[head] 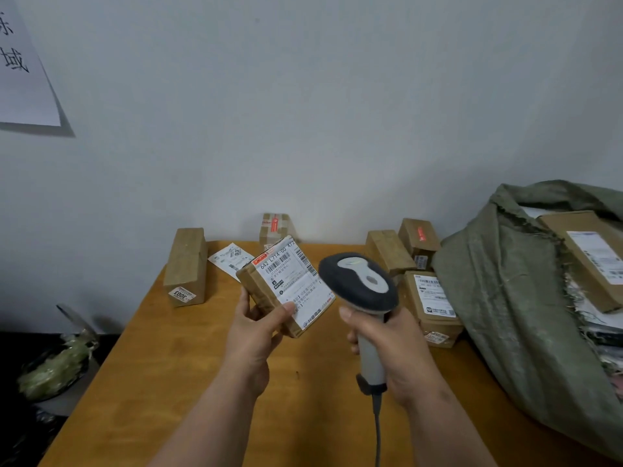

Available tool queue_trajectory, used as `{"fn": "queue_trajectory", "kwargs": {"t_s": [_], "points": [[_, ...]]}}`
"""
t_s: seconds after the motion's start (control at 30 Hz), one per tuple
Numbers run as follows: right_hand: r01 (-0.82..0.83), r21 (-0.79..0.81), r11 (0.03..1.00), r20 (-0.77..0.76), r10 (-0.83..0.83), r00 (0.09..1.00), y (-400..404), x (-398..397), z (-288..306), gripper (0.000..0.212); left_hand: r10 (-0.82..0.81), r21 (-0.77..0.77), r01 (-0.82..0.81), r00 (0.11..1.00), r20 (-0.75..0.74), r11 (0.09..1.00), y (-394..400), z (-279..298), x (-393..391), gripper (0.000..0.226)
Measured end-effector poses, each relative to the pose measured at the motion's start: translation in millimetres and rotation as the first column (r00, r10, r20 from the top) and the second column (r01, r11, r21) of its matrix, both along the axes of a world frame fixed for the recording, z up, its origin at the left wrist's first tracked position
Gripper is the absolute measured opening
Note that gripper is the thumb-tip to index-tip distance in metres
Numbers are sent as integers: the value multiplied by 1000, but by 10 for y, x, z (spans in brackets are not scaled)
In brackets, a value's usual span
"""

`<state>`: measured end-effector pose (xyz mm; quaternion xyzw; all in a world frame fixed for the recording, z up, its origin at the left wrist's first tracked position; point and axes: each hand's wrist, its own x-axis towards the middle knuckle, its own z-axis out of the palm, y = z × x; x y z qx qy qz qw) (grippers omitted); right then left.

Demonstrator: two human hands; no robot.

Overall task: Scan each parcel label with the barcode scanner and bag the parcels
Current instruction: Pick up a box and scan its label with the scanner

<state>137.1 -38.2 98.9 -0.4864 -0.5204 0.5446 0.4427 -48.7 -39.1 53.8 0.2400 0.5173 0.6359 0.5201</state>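
A small brown parcel (286,288) is held up above the middle of the wooden table (188,358), tilted so that its white shipping label (294,281) faces upward and toward the camera. The left hand (256,335) grips it from below at its near corner, the thumb lying on the lower edge of the label and the fingers curled round the far left side. Just to the right of the parcel, the right hand (394,348) is wrapped round the pale grey handle of the barcode scanner (359,284), whose dark rounded head sits level with the label and close beside it without touching; a grey cable (377,429) hangs from the bottom of the handle.

On the table behind, 1 long brown box (187,266) lies at the left rear corner with a sticker on its near end, and a loose white slip (230,259) lies flat between it and the held parcel. 1 taped box (274,229) stands at the back against the wall (303,112), partly hidden by the held parcel. At the right rear, 2 more brown boxes (404,249) lie side by side, and 1 labelled box (435,306) rests nearer, just behind the right hand.

A large green woven sack (512,298) slumps on the right side of the table, its mouth open toward the camera, with a flat cardboard parcel (586,257) and other packets inside. A sheet of paper (23,65) with printed characters hangs on the wall at upper left.
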Motion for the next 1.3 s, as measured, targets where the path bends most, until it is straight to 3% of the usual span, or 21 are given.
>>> {"fn": "queue_trajectory", "kwargs": {"t_s": [0.1, 0.27, 0.57, 0.77, 0.9, 1.03, 1.17, 1.3], "points": [[-101, -4, 995, 38, 101, 994, -56, -17, 61, 36, 1, -5, -1, 1000, -22, 1000, -18, 1, 4, 86], [-179, -28, 984, 137, 181, 974, -81, 20, 104, 28, 10, 4, -10, 999, -34, 1000, -35, -18, 3, 76], [-222, -22, 975, 120, 223, 967, -133, 91, 121, 30, 20, 16, -20, 999, -48, 1000, -90, -6, 81, 69], [-219, -22, 975, 127, 220, 967, -161, 165, 110, 33, 11, 13, -10, 999, -48, 1000, -151, 13, 150, 82], [-153, -46, 987, 118, 158, 980, -165, 231, 87, 38, -10, 3, 10, 999, -44, 1000, -186, 14, 220, 86], [32, -50, 998, 129, -26, 991, -157, 405, -10, 27, -52, -12, 52, 998, -32, 999, -194, 10, 404, 87], [247, -42, 968, 114, -241, 964, -194, 689, -70, 44, -136, -23, 136, 991, 5, 990, -164, -14, 715, 93], [351, -46, 935, 69, -348, 935, -310, 955, -93, 49, -295, -22, 295, 955, 18, 955, -118, 32, 1060, 87]]}}
